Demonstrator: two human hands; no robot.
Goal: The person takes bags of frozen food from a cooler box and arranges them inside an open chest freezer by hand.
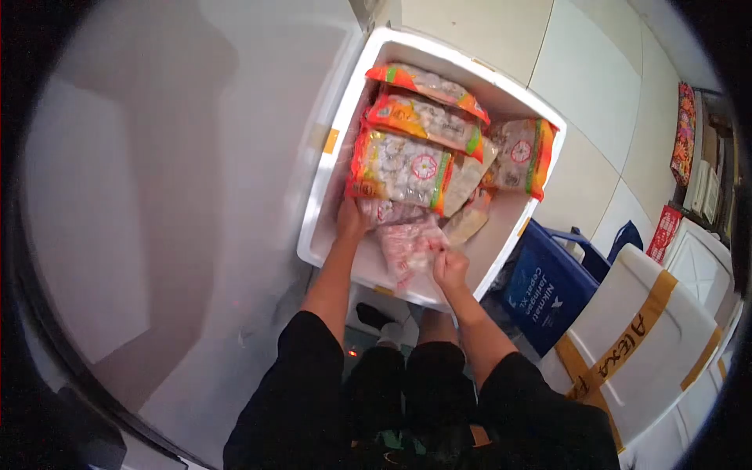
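R hand (451, 270) fingers pinching pink bag (406, 244), ~6 o'clock in white box (505, 223)
L hand (351, 219) @ 8 o'clock: fingers hidden, can't tell grip. IMO support bag underneath, don't yank.

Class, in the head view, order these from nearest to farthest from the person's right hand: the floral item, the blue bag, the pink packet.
From the right hand:
1. Pink packet: in its grip.
2. Blue bag: right, outside the white box.
3. Floral item: upper right.
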